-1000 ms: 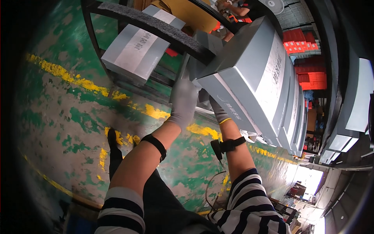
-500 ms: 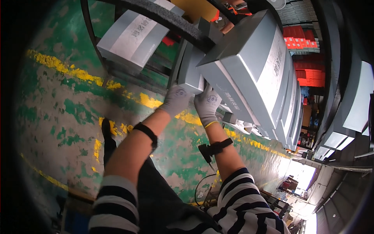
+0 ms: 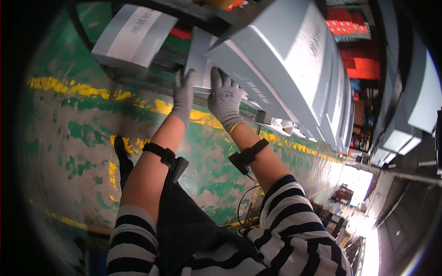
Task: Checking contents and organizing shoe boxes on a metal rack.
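A narrow grey box (image 3: 199, 57) lies on the dark rack, its near end toward me. Beside the left corner of that end is my left hand (image 3: 183, 95), in a grey glove, fingers stretched upward and thumb apart. My right hand (image 3: 225, 99), gloved too, lies at the box's right corner with fingers extended and spread; they reach under the overhang of a larger grey box (image 3: 271, 60). Neither hand is closed around anything. Whether the fingertips still touch the narrow box, I cannot tell.
Another grey box with a pale band (image 3: 133, 34) rests on the rack at left. More large grey boxes (image 3: 338, 101) line up at right, with red boxes (image 3: 359, 66) behind them. A dark rack bar (image 3: 193, 16) crosses above. Yellow lines (image 3: 73, 87) mark the worn green floor.
Both hands have loosened from the near end of the narrow box. Their fingers have straightened and the hands have moved apart. The view has shifted, so the boxes sit higher and further left.
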`<state>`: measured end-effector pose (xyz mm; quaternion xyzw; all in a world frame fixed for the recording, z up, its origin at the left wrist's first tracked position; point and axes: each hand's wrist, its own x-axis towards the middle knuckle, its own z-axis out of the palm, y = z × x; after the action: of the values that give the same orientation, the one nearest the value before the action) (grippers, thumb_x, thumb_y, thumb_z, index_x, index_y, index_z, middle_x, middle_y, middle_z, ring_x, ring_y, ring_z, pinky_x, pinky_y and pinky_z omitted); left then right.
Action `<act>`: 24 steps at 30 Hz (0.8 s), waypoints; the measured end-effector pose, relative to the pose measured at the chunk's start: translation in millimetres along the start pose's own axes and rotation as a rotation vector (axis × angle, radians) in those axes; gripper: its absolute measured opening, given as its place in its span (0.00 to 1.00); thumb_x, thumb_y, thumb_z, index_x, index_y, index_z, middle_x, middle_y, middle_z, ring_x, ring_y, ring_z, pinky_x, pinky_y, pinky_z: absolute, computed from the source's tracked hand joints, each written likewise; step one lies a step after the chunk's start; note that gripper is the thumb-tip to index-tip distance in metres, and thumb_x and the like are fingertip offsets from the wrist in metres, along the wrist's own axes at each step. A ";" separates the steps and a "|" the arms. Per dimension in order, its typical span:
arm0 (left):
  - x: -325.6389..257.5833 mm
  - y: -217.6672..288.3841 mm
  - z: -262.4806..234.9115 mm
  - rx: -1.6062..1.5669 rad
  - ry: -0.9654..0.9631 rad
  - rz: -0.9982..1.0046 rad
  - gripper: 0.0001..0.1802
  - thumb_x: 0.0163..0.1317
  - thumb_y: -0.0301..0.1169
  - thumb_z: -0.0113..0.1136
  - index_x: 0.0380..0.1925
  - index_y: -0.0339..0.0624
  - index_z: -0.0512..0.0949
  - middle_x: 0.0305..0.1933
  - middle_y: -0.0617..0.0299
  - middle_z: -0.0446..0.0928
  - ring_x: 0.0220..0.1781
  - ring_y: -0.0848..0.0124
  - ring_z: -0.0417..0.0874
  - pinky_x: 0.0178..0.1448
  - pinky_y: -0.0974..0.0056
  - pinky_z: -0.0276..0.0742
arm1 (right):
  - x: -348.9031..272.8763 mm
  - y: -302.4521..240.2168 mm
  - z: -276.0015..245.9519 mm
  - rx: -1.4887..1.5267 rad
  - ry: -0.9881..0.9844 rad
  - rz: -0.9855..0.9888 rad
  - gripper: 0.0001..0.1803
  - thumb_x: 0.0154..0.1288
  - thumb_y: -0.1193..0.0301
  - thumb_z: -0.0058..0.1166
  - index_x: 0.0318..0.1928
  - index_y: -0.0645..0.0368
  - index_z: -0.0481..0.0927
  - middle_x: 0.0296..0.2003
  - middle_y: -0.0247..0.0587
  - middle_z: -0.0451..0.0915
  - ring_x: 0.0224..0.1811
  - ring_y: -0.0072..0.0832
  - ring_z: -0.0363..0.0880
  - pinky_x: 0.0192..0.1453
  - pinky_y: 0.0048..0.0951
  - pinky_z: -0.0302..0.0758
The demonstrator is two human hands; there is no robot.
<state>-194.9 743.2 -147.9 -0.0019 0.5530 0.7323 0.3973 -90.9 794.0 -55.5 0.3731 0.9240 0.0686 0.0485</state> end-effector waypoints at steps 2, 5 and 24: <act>10.6 -1.6 -1.4 -0.087 -0.090 -0.017 0.35 0.64 0.47 0.65 0.64 0.34 0.71 0.60 0.54 0.75 0.61 0.64 0.73 0.68 0.61 0.65 | -5.8 18.1 -4.0 0.049 -0.026 0.015 0.38 0.56 0.60 0.63 0.68 0.48 0.68 0.61 0.45 0.74 0.62 0.49 0.74 0.59 0.55 0.73; 12.7 2.7 12.7 -0.098 -0.112 -0.087 0.32 0.65 0.45 0.64 0.61 0.34 0.74 0.60 0.57 0.76 0.61 0.65 0.73 0.68 0.62 0.65 | -14.7 76.5 28.1 0.143 0.096 0.097 0.15 0.69 0.68 0.48 0.51 0.60 0.81 0.47 0.56 0.82 0.51 0.51 0.81 0.57 0.50 0.75; 37.8 33.4 -31.0 -0.107 -0.251 -0.270 0.31 0.67 0.54 0.57 0.67 0.61 0.69 0.69 0.71 0.71 0.75 0.65 0.63 0.77 0.31 0.36 | -2.4 -1.0 27.8 0.586 0.008 0.631 0.13 0.65 0.66 0.52 0.45 0.57 0.84 0.45 0.53 0.83 0.50 0.50 0.80 0.55 0.48 0.75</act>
<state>-253.8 737.5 -149.7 -0.0059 0.4541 0.6952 0.5572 -85.9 794.1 -82.9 0.6353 0.7451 -0.1838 -0.0863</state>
